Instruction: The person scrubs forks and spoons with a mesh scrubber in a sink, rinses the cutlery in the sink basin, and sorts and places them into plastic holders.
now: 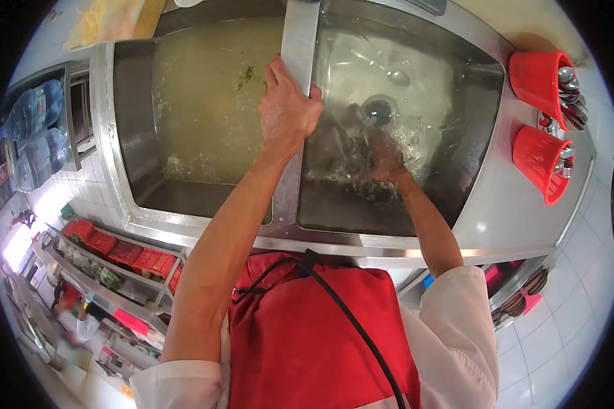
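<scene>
My left hand point(288, 109) is closed over the metal divider point(298, 41) between two sink basins, with the thumb on the right side and the fingers toward the left. My right hand point(387, 160) is down in the stirred water of the right basin point(471, 136), near the dark round drain point(378, 110). Splashes and motion smear its fingers, and whether it holds anything is hidden. A spoon point(398, 78) lies under the water beyond that hand. Cloudy yellowish water fills the left basin point(135, 136), where a green leafy scrap point(245, 77) floats.
Two red plastic baskets, one farther back point(535, 78) and one nearer point(539, 160), hold spoons and other cutlery on the right counter. Large clear water bottles point(37, 112) lie at the left. Red crates point(126, 249) stand on a shelf at lower left. Another person point(78, 324) is in the background.
</scene>
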### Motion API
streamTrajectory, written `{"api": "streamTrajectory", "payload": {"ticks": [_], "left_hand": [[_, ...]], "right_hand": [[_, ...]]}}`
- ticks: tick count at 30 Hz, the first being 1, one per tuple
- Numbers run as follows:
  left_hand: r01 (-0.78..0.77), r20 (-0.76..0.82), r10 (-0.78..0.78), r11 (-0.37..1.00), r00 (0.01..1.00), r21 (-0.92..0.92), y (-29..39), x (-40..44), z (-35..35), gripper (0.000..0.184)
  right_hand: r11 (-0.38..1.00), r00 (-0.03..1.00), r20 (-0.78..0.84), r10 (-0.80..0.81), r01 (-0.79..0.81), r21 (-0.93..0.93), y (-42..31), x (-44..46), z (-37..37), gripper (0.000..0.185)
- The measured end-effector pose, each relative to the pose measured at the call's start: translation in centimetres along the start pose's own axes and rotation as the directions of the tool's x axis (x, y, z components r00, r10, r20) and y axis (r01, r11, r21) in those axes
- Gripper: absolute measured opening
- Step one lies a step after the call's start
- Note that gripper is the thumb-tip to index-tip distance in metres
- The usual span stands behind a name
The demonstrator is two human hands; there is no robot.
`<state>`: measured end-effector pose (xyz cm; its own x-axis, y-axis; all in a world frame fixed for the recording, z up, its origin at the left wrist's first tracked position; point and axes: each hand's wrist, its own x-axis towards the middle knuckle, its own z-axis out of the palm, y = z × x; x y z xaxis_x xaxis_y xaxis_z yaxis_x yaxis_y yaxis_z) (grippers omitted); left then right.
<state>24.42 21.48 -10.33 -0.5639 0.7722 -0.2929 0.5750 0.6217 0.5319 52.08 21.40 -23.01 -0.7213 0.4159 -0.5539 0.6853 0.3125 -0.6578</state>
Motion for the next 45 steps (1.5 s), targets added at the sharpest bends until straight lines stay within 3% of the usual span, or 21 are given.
{"api": "streamTrajectory", "payload": {"ticks": [2,4,5,7,13,16,19,21,23,26,29,30,31,32,35,37,38,39,40,44,45], "left_hand": [[-0.028,-0.051,0.030,0.999,0.998,0.027,-0.3,-0.1,0.5,0.069],[-0.069,-0.105,0.073,0.997,0.992,0.047,0.0,-0.1,0.4,0.065],[-0.030,-0.056,0.032,0.999,0.998,0.035,0.3,-0.2,0.0,0.070],[0.008,-0.010,-0.007,1.000,1.000,0.022,0.5,0.0,-0.3,0.074],[-0.011,-0.066,0.014,0.999,0.998,0.049,0.1,-0.4,0.3,0.066],[-0.036,-0.100,0.038,0.999,0.994,0.026,-0.1,0.2,0.6,0.066],[-0.046,-0.098,0.053,0.996,0.994,0.071,-0.3,0.1,0.7,0.066],[-0.054,-0.079,0.057,0.998,0.995,0.035,-0.2,0.0,0.5,0.067],[-0.022,-0.037,0.023,0.999,0.999,0.026,0.0,0.0,0.3,0.070],[-0.009,-0.013,0.009,1.000,1.000,0.010,-0.1,0.0,0.2,0.073],[-0.006,-0.021,0.007,1.000,1.000,0.010,0.0,-0.1,0.1,0.073],[0.003,-0.014,-0.003,1.000,1.000,0.020,0.1,0.0,0.1,0.073],[0.001,-0.017,0.000,1.000,1.000,0.018,0.1,0.1,0.1,0.073],[-0.007,-0.022,0.007,1.000,1.000,0.011,0.0,0.0,0.1,0.073],[-0.022,-0.051,0.023,0.999,0.998,0.027,0.0,0.0,0.2,0.070],[-0.024,-0.075,0.028,0.998,0.997,0.055,0.1,0.1,0.4,0.068],[-0.034,-0.080,0.037,0.999,0.996,0.041,-0.1,0.2,0.5,0.068],[-0.043,-0.084,0.046,0.999,0.995,0.027,-0.3,0.1,0.6,0.068],[-0.039,-0.079,0.041,0.999,0.996,0.033,-0.3,0.0,0.5,0.068],[-0.016,-0.052,0.017,1.000,0.999,0.015,0.2,0.0,0.1,0.069],[0.001,-0.045,0.000,1.000,0.999,0.013,0.3,0.0,0.1,0.069]], "right_hand": [[0.973,0.971,0.219,0.092,-0.135,0.190,-3.2,0.5,-0.9,0.116],[0.839,0.907,0.304,0.290,-0.088,-0.537,-1.1,1.8,3.1,0.126],[0.836,0.910,0.297,0.289,-0.089,-0.542,0.6,2.1,5.3,0.126],[0.933,0.956,0.104,0.274,-0.238,-0.271,2.6,2.1,8.1,0.128],[0.898,0.916,0.051,0.398,-0.401,0.184,-5.6,3.4,5.0,0.117],[0.900,0.935,0.000,0.354,-0.341,0.272,-1.2,5.4,7.5,0.102],[0.686,0.962,-0.078,0.260,-0.127,0.716,5.6,6.5,12.2,0.080],[0.747,0.958,-0.082,0.275,-0.159,0.646,6.6,6.3,13.1,0.066],[0.958,0.956,-0.089,0.278,-0.283,-0.045,2.7,6.2,10.9,0.058],[0.859,0.872,-0.039,0.488,-0.471,0.202,-3.3,6.7,9.4,0.067],[0.490,0.816,0.117,0.567,-0.447,0.748,-6.2,6.0,9.3,0.077],[0.841,0.887,-0.131,0.444,-0.362,0.402,-6.0,5.6,9.2,0.082],[0.969,0.935,-0.286,0.208,-0.236,-0.067,-5.9,5.4,9.1,0.086],[0.969,0.934,-0.289,0.208,-0.237,-0.067,-6.0,5.2,9.2,0.086],[0.965,0.967,-0.035,0.251,-0.253,-0.062,-5.9,5.9,9.2,0.084],[0.932,0.876,0.451,0.170,0.006,-0.364,-2.3,8.3,11.1,0.071],[0.933,0.874,0.457,0.166,0.011,-0.359,1.4,8.0,13.0,0.071],[0.846,0.883,0.451,-0.133,-0.137,0.516,6.3,6.9,15.0,0.066],[0.085,0.929,0.216,-0.299,-0.200,0.976,8.8,6.3,16.2,0.066],[0.167,0.841,0.174,-0.513,-0.101,0.981,1.6,7.6,10.1,0.073],[0.307,0.835,0.251,-0.490,-0.104,0.946,0.8,8.2,10.2,0.069]]}}
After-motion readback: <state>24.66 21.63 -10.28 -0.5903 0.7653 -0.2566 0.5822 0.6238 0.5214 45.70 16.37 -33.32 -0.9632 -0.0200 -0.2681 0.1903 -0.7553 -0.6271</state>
